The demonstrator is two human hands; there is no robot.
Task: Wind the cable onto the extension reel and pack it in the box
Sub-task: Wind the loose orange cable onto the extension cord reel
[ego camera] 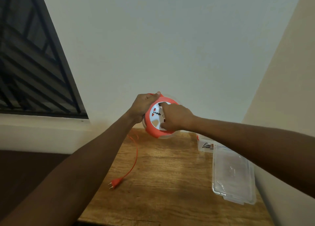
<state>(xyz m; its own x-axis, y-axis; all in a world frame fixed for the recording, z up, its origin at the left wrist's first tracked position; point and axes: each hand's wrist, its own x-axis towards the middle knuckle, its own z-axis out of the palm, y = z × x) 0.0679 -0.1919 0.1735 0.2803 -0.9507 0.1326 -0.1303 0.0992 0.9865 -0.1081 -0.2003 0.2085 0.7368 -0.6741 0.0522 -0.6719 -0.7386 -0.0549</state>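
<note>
The extension reel (157, 118) sits at the centre of the frame, held up above the tabletop (162, 174), its white socket face ringed in orange and turned toward the camera. The left hand (144, 104) grips its upper left rim, fingers curled round the edge. The right hand (175, 117) lies on the right of the face, fingers curled into a recess there, apparently to turn it.

The cable (135, 156) hangs from the reel's lower left, drops to the tabletop and ends in the plug (115, 182) in the lower middle of the frame. Most likely risks: as the slack winds in, the plug could drag, catch the tabletop's left edge or whip upward; the loose loop near the reel could kink and wind unevenly. The clear box (233, 173) lies at lower right, well apart from the reel.
</note>
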